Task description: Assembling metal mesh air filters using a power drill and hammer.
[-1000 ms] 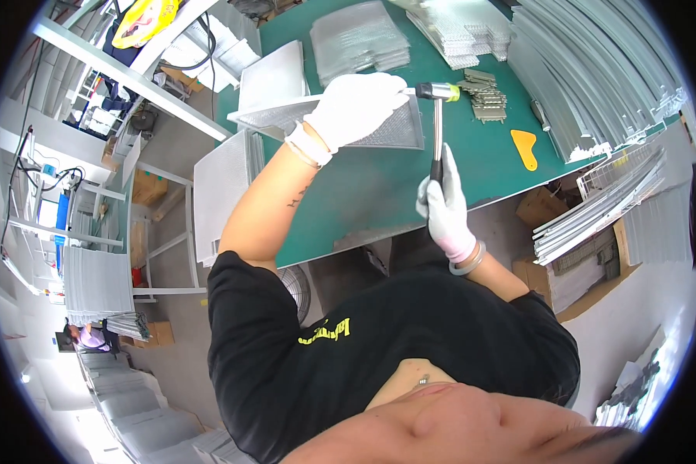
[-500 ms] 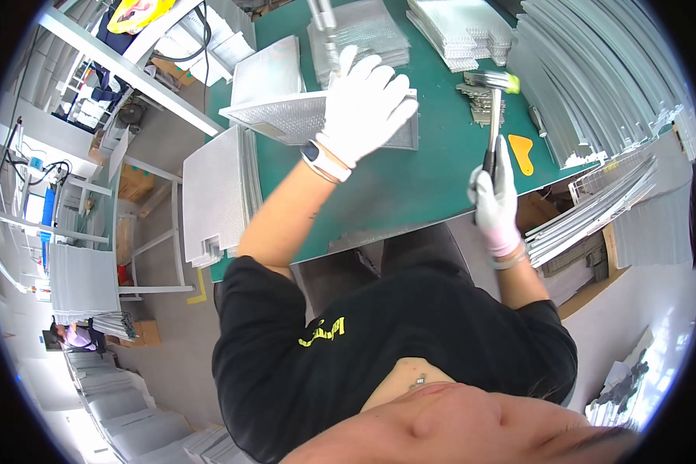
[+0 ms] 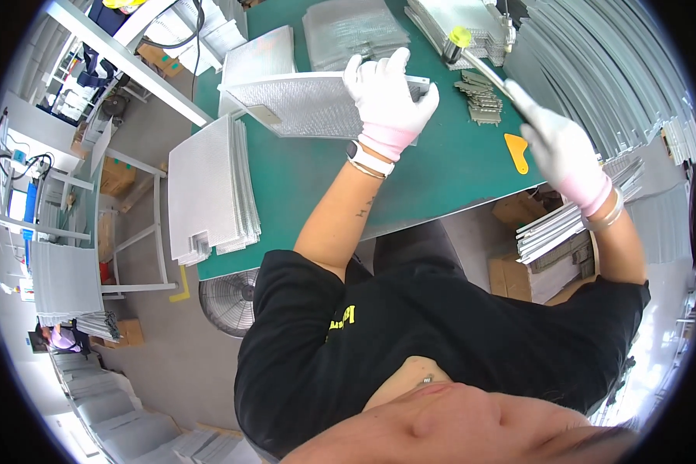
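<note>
My left hand (image 3: pixel 387 100), in a white glove, grips the upper edge of a grey mesh panel (image 3: pixel 309 108). The panel stands tilted on its edge on the green table, with a small pale patch near its left corner. My right hand (image 3: pixel 561 151), also gloved, is closed around the handle of a hammer (image 3: pixel 479 65). Its head, with a yellow-green face, is raised toward the back right, apart from the panel. Below the hammer lies a small stack of metal pieces (image 3: pixel 483 102). A yellow scraper (image 3: pixel 516 153) rests near the table's front edge.
Mesh panels are stacked at the front left (image 3: pixel 209 185), with more stacks behind (image 3: pixel 348 31) and at the back right (image 3: pixel 464 23). Long grey sheets (image 3: pixel 595 77) stand along the right side. A floor fan (image 3: pixel 230 301) is below the table (image 3: pixel 441 178).
My right hand has swung right with the hammer, whose head is now farther back and left. My left hand has moved slightly right along the panel; the metal bar beyond it is out of sight.
</note>
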The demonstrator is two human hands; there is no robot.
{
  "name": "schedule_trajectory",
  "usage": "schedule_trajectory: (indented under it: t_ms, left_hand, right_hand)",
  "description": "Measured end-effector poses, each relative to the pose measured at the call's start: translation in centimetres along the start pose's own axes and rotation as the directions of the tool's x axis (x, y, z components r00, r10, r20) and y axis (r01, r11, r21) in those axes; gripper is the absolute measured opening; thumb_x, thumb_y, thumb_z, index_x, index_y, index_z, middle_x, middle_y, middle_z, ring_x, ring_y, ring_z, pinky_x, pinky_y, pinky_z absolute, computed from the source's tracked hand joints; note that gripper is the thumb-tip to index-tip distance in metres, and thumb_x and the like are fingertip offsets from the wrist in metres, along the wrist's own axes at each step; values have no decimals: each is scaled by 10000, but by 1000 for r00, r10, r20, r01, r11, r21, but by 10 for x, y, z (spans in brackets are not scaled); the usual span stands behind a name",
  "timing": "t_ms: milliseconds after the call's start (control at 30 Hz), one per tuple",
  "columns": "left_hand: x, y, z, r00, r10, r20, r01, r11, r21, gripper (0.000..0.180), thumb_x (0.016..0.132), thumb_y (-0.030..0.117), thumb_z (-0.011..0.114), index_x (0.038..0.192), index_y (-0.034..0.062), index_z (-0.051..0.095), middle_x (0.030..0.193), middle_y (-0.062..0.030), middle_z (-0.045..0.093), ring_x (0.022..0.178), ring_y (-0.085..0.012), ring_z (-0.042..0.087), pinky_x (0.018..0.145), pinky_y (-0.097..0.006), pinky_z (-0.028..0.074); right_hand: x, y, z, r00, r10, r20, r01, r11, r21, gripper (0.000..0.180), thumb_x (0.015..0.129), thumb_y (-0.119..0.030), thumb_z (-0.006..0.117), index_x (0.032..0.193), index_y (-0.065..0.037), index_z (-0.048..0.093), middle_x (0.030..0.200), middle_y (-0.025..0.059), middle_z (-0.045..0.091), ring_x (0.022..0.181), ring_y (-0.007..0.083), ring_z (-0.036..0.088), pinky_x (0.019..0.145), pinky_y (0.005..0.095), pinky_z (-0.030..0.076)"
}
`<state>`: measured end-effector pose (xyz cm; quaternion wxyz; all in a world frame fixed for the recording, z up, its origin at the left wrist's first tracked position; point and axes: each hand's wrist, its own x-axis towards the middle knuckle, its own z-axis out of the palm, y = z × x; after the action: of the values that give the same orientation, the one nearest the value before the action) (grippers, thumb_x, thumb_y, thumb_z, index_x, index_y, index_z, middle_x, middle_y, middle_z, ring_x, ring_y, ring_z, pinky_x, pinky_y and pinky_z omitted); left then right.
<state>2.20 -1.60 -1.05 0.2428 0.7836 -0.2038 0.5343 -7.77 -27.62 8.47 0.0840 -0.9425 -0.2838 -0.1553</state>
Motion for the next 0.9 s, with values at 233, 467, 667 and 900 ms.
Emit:
schedule_trajectory:
  t_ms: [233, 467, 667, 900]
  left_hand:
    - [1, -2, 2, 1000, 13, 3, -13, 1000, 16, 669, 679, 322, 818, 1220, 7, 584, 966, -103, 589, 945, -286, 545, 1089, -542, 306]
    - [-6, -18, -30, 995, 82, 58, -72, 986, -153, 665, 679, 299, 814, 1232, 20, 573, 922, -82, 572, 905, -274, 536, 1074, -532, 306]
    - [-11, -31, -160, 946, -313, -82, 90, 499, -862, 650, 949, 635, 483, 780, 34, 664, 795, -76, 606, 831, -260, 559, 1066, -533, 341]
    - [-18, -40, -195, 894, -439, -88, -60, 79, -995, 874, 959, 755, 218, 741, 18, 635, 779, -128, 628, 845, -261, 538, 1074, -526, 338]
  right_hand:
    - [-11, -19, 23, 994, -36, -104, 42, 997, 59, 573, 912, -18, 570, 1474, -79, 483, 1079, 245, 676, 847, 387, 683, 742, 415, 550]
    - [-15, 13, 104, 970, 238, 53, -232, 837, 496, 575, 929, -97, 560, 1486, -203, 468, 1017, 264, 676, 850, 447, 652, 777, 487, 524]
    - [-36, 28, 208, 939, 256, 227, -303, 931, 204, 539, 901, -118, 582, 1435, -166, 528, 1173, 228, 617, 1069, 400, 605, 901, 465, 499]
    - [-5, 7, 216, 972, 230, -46, -127, 681, 721, 644, 989, -251, 617, 1506, 38, 364, 1490, 182, 465, 1375, 294, 449, 1158, 372, 314]
